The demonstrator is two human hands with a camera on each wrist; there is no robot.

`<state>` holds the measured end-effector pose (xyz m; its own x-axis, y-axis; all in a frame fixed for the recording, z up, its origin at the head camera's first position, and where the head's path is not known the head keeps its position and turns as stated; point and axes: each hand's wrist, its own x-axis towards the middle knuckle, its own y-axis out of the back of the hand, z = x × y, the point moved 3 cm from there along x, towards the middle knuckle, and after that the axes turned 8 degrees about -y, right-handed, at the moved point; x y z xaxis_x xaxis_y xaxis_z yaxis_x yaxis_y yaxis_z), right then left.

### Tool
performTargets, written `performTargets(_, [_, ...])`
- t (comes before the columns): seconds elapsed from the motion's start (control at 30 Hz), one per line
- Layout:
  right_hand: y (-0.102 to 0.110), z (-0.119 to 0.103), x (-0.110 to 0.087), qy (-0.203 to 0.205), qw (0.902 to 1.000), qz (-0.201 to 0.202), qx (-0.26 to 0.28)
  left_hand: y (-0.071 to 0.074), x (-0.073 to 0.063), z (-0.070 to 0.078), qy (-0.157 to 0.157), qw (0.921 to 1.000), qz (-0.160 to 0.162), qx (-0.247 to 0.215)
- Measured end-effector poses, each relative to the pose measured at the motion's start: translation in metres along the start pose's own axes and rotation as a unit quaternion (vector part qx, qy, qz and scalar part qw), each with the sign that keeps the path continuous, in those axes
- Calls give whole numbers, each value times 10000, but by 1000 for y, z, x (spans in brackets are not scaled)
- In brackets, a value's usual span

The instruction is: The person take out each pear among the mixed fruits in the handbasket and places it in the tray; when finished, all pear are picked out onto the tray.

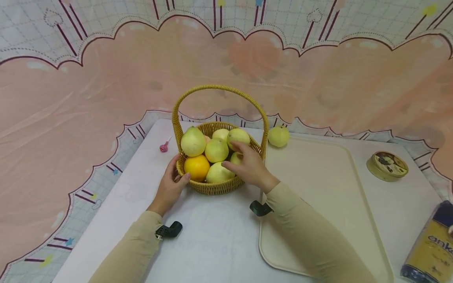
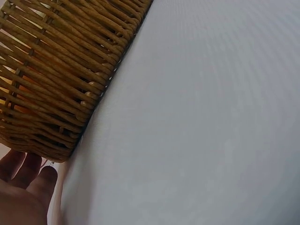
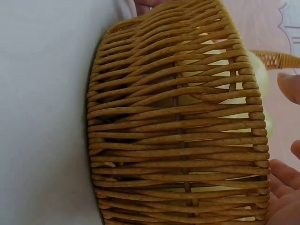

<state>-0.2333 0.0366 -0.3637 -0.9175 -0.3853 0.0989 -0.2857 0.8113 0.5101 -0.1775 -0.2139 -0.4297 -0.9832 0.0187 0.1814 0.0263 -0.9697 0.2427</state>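
A wicker basket [image 1: 214, 189] with a tall arched handle stands on the white table, filled with several pale green fruits and an orange [image 1: 196, 169]. My left hand [image 1: 169, 188] holds the basket's left side, thumb by the front rim and fingers along the outer wall. In the left wrist view, its fingers [image 2: 44, 183] lie against the woven wall. My right hand [image 1: 249, 165] is over the basket's right part, thumb and fingers spread around a partly hidden green fruit [image 1: 236, 158]. Its index finger reaches a larger green fruit [image 1: 238, 136]. In the right wrist view, fingers [image 3: 283, 178] show beside the rim.
Behind the beige tray [image 1: 311, 173], right of the basket, sits another green fruit [image 1: 278, 136]. A round gold tin [image 1: 387, 166] stands at the right, with a blue and yellow packet [image 1: 429, 247] nearer the front. A wrapped lollipop [image 1: 164, 147] lies left of the basket.
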Motion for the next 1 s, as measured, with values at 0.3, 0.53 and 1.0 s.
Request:
performTargets(0.3, [-5,-8,10,-247,9989,-196,-349,1,0,0,-57,10000,16,-11])
performTargets(0.53, [-9,-10,17,-385,9978,-302,-442,1,0,-1,-98,10000,12,-4])
performTargets(1.0, [-13,-10,22,-209,9981,-374,-452,0,1,-2,-160,9999,14,-53])
